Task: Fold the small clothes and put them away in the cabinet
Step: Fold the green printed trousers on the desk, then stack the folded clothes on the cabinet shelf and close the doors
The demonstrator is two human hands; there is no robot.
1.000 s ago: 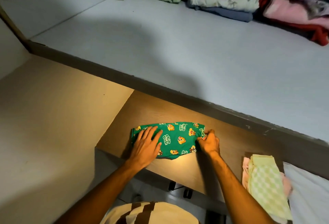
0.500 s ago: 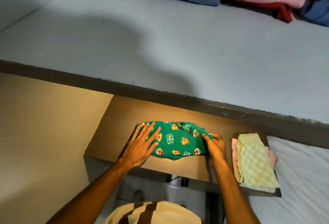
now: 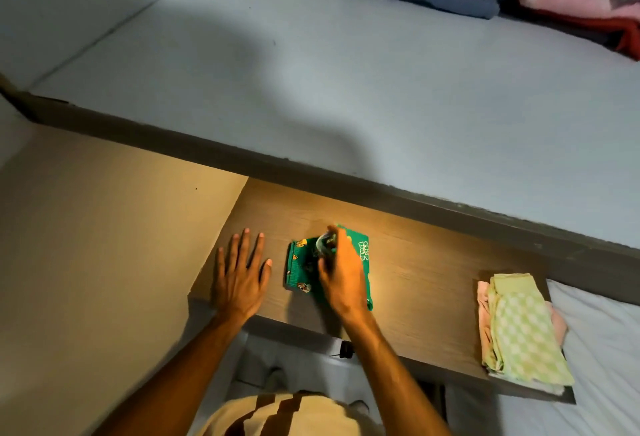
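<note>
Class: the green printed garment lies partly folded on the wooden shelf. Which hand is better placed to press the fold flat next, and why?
The right hand: it already lies on the green printed garment. The left hand rests flat on the wooden shelf beside it, apart from the cloth.

Under the right hand (image 3: 341,276), the green garment (image 3: 362,252) is soft printed cloth; the bench (image 3: 422,283) is matt wood-grain, perhaps laminate; the folded checked cloth (image 3: 523,328) to its right looks woven.
</note>
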